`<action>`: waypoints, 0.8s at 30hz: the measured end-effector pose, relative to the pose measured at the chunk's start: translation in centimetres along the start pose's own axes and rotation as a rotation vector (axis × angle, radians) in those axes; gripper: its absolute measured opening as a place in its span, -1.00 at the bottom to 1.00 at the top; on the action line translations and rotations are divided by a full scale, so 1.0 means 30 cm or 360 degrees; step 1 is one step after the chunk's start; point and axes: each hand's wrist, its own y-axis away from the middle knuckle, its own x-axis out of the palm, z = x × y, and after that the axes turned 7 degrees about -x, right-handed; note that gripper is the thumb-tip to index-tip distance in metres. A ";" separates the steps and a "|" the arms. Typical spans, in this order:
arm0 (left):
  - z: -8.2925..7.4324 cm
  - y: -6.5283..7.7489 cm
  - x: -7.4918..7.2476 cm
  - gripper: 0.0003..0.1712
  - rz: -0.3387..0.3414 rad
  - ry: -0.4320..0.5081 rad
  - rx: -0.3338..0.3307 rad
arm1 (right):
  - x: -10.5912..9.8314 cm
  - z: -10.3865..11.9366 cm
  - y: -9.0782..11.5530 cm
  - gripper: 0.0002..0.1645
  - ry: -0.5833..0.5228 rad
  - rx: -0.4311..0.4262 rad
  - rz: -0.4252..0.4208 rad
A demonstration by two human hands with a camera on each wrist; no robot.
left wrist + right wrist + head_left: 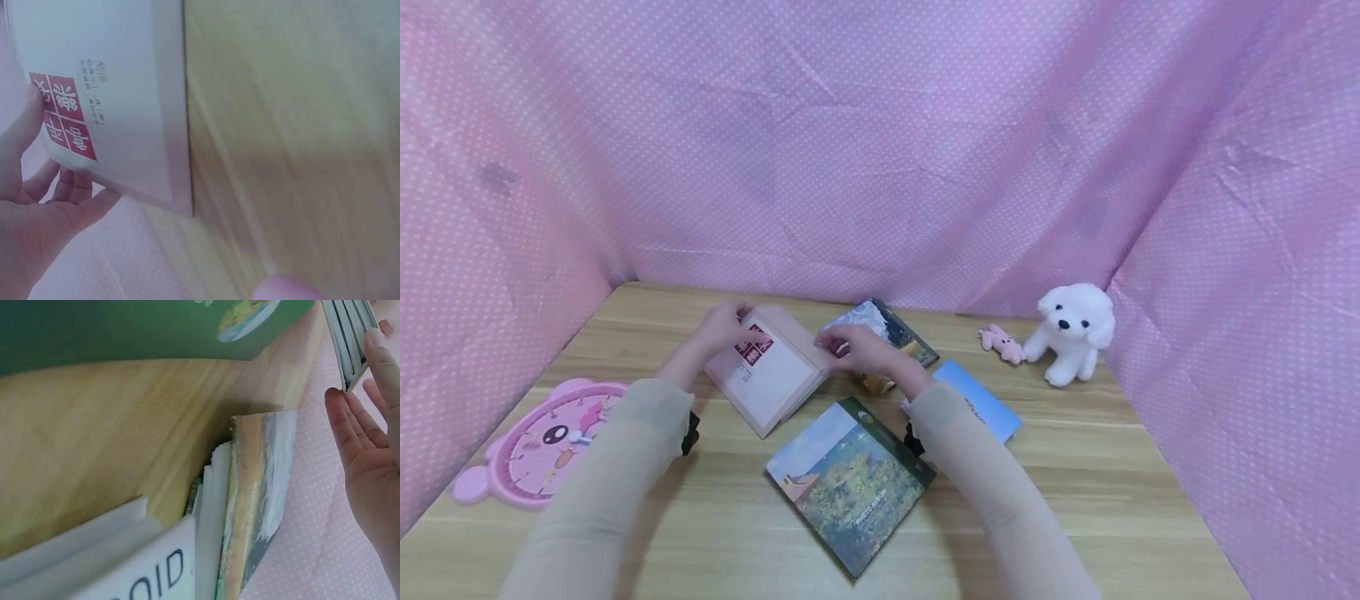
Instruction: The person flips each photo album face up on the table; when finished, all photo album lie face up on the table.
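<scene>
A white album (767, 383) with a red block of characters on its cover is held between both hands, tilted over the far left part of the table. My left hand (722, 327) grips its far left edge. In the left wrist view the thumb lies on the cover (125, 112) by the red block and the fingers pass behind. My right hand (865, 350) pinches the right side of the album, where thick page edges (351, 337) show in the right wrist view. Below it lies a photo album (850, 487) with a painted garden cover.
A dark painted album (910, 333) stands slightly opened behind the right hand. A blue album (973, 400) lies beside the right forearm. At right are a white plush dog (1071, 329) and a small pink toy (1000, 343). A pink clock (538, 454) lies at left. Pink dotted cloth (880, 167) borders the table.
</scene>
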 end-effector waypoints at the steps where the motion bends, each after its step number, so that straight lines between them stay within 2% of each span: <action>1: -0.004 0.003 -0.003 -0.09 -0.0007 0.0000 -0.0006 | -0.002 0.004 0.000 -0.40 -0.0008 0.0004 -0.0011; 11: -0.050 0.032 -0.036 -0.17 -0.0069 0.0049 -0.0070 | -0.020 0.028 0.013 -0.38 -0.0026 0.0059 -0.0061; 18: -0.077 0.053 -0.051 -0.23 -0.0114 -0.0077 -0.0026 | -0.032 0.035 0.017 -0.44 -0.0058 -0.0070 -0.0139; 24: -0.098 0.068 -0.061 -0.22 -0.0111 -0.0039 -0.0021 | -0.050 0.050 0.016 -0.43 -0.0039 -0.0084 -0.0111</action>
